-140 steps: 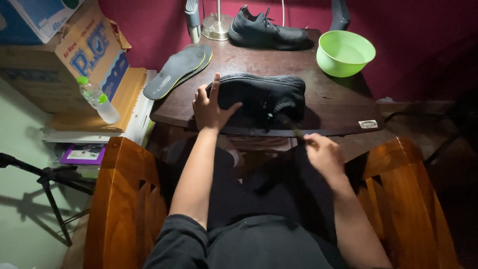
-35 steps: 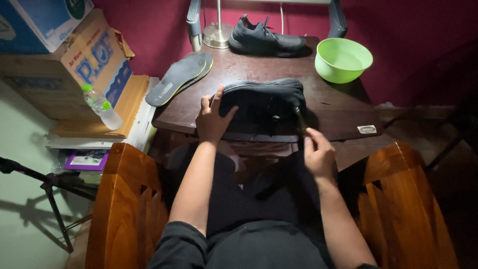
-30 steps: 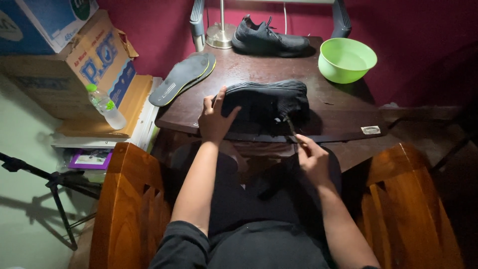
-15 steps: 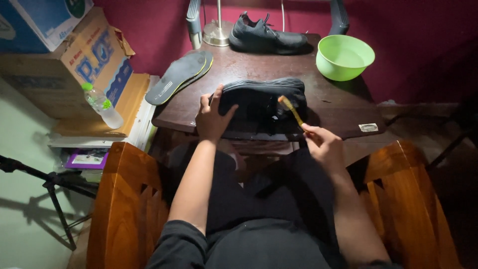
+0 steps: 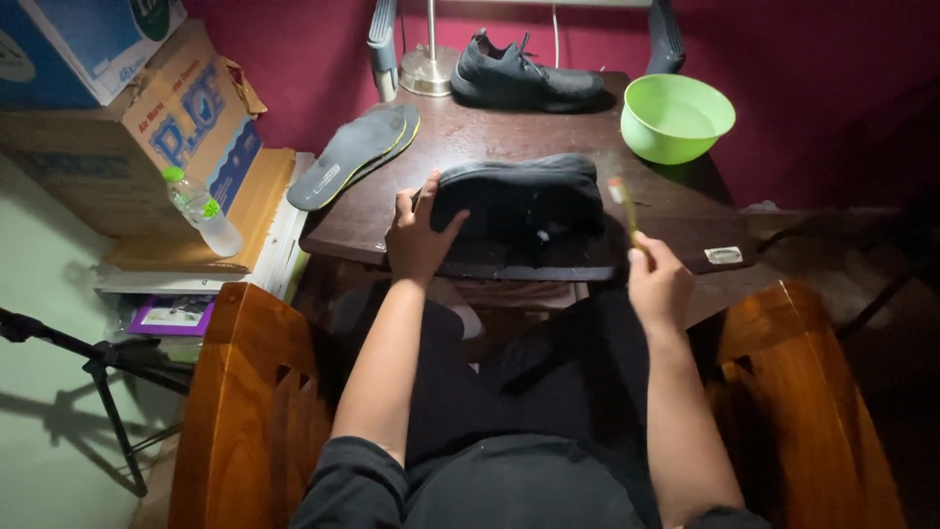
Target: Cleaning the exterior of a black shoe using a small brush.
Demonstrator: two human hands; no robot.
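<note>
The black shoe [image 5: 517, 211] lies on its side at the near edge of the dark wooden table [image 5: 460, 137], at about six o'clock from the other shoe [image 5: 524, 76]. Its knit upper looks soft and light, its sole stiffer, so the heel end gives the surest hold. The left hand [image 5: 416, 235] clasps that end, at the shoe's nine o'clock. The right hand [image 5: 658, 282] is closed around a small brush [image 5: 623, 201], held upright just beside the shoe's three o'clock end.

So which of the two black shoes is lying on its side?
The near shoe, gripped by the left hand at the table's front edge. The other shoe stands upright at the back beside the lamp base.
</note>
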